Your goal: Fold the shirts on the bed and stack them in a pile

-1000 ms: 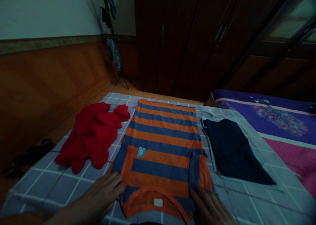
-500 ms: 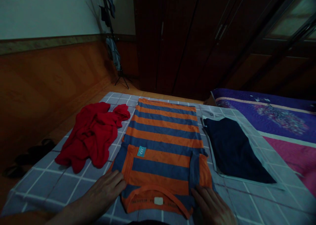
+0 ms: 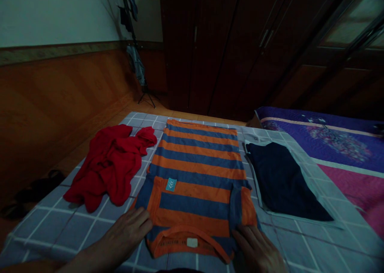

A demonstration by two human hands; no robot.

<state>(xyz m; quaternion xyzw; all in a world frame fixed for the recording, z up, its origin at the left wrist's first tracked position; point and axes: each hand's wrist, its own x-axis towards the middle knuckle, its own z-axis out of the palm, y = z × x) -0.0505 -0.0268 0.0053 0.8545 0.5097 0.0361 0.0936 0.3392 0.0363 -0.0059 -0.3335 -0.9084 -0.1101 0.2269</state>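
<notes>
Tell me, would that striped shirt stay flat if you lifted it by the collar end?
Probably not. The striped shirt lies thin and flat with its sleeves tucked in, so it would likely droop and unfold. The red garment beside it has crumpled the same way. It looks light.

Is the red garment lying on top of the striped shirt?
No, the crumpled red garment lies on the checked sheet to the left of the striped shirt, beside it rather than on it.

Very dim, bluish cast, grainy. Faint light on far-left wall (image 3: pixel 54 13); wardrobe (image 3: pixel 228 49) nearly black. Wide-angle bend at edges, verticals lean. Near hands slightly soft; no glare, shadows weak.
</notes>
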